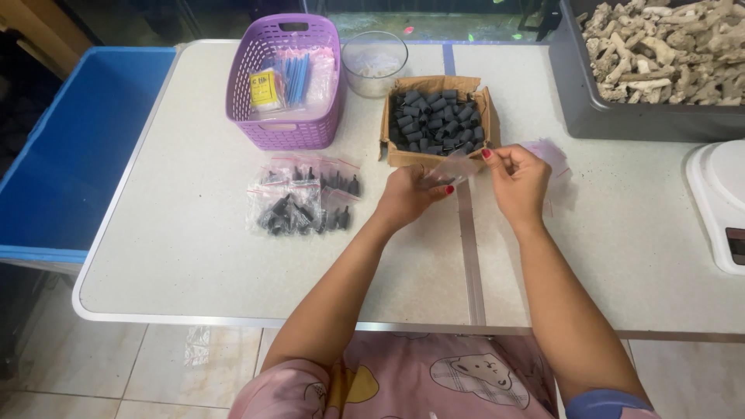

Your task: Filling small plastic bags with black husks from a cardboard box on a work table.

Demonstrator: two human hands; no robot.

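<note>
On a pale table [194, 233], a small clear bag [452, 169] is pinched between both hands [409, 195] [518, 180], best held taut by its mouth edges beside the box of black tubes [436, 120].

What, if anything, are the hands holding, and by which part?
Both hands, left hand and right hand, hold a small clear plastic bag by its opposite edges, pinched with the fingertips.

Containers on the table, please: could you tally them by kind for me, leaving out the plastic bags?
Purple plastic basket: 1
Clear round tub: 1
Open cardboard box of small dark cylinders: 1
Dark grey bin of pale, coral-like pieces: 1
Total: 4

The blue bin stands beside the table, so it is not counted.
</note>
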